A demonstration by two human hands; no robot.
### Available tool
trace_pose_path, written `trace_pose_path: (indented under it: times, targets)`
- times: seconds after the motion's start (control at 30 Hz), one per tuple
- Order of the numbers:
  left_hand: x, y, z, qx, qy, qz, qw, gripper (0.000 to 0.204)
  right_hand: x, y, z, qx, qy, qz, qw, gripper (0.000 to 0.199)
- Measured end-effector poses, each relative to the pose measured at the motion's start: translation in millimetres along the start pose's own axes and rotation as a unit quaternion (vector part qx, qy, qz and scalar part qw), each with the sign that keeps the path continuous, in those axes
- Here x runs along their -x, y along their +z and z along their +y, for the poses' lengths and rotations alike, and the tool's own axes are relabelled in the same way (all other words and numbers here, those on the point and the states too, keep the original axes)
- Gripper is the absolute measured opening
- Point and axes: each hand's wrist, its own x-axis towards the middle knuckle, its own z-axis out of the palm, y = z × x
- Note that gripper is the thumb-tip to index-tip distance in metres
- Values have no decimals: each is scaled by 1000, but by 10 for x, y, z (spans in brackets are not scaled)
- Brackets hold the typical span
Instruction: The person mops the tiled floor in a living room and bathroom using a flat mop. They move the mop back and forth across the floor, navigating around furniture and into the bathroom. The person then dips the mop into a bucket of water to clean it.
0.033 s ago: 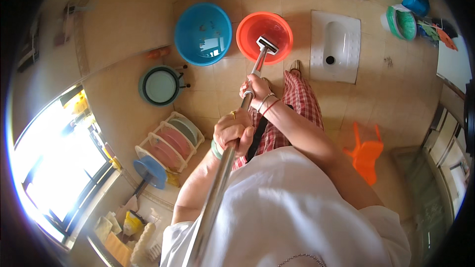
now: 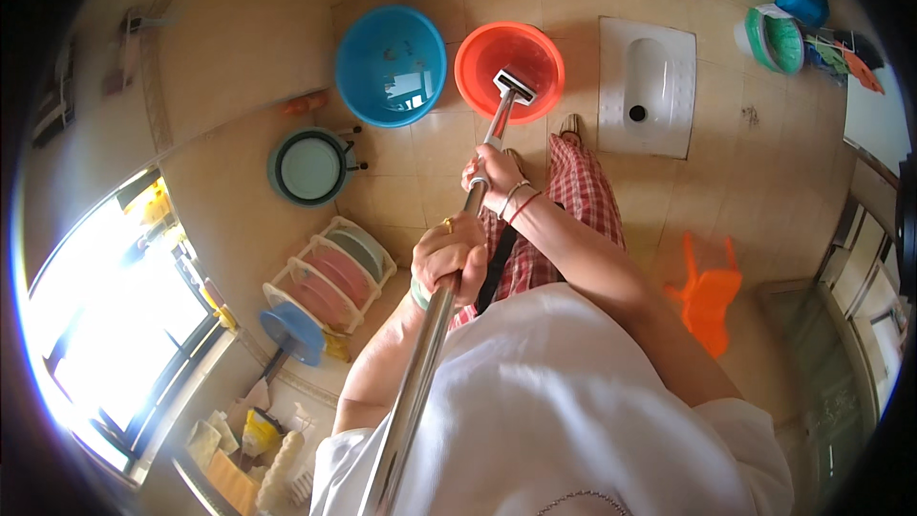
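Observation:
Both of my hands are wrapped round the long silver pole of a mop (image 2: 415, 373), which slants across my body. My left hand (image 2: 449, 258) grips it higher up the pole, in front of my waist. Farther down, my right hand (image 2: 493, 178) closes round it near a joint in the shaft. The mop's white head with a dark strip (image 2: 515, 86) is inside a red-orange basin (image 2: 465, 86) on the floor; whether it touches the bottom I cannot tell. Just left of this basin stands a larger blue basin (image 2: 346, 86) with some light reflected in it.
A white squat toilet (image 2: 683, 86) is set in the tiled floor at right. An orange plastic stool (image 2: 709, 301) lies near my right side. At left are a round grey-green basin (image 2: 310, 167), a white rack (image 2: 287, 279) holding several basins and a bright window (image 2: 124, 315).

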Motion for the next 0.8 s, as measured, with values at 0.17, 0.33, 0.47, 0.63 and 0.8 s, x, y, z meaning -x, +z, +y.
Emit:
trace_pose_path:
  times: [0.17, 0.33, 0.47, 0.63, 0.8]
  targets:
    - [-13, -140, -150, 114, -29, -5, 993, 31, 12, 153, 89, -13, -45, 10, 999, 13]
    - [-123, -289, -164, 196, -18, -72, 978, 34, 301, 358, 324, -22, -47, -39, 998, 25]
    - [-116, -181, -380, 178, -28, 28, 983, 34, -8, 400, 151, -2, -80, -18, 997, 20]
    - [-23, -427, -382, 110, -71, 42, 990, 39, -23, 489, 339, 7, -98, 21, 995, 17]
    - [140, -278, -432, 130, -57, 132, 981, 38, 25, 470, 460, -16, -127, 22, 992, 14]
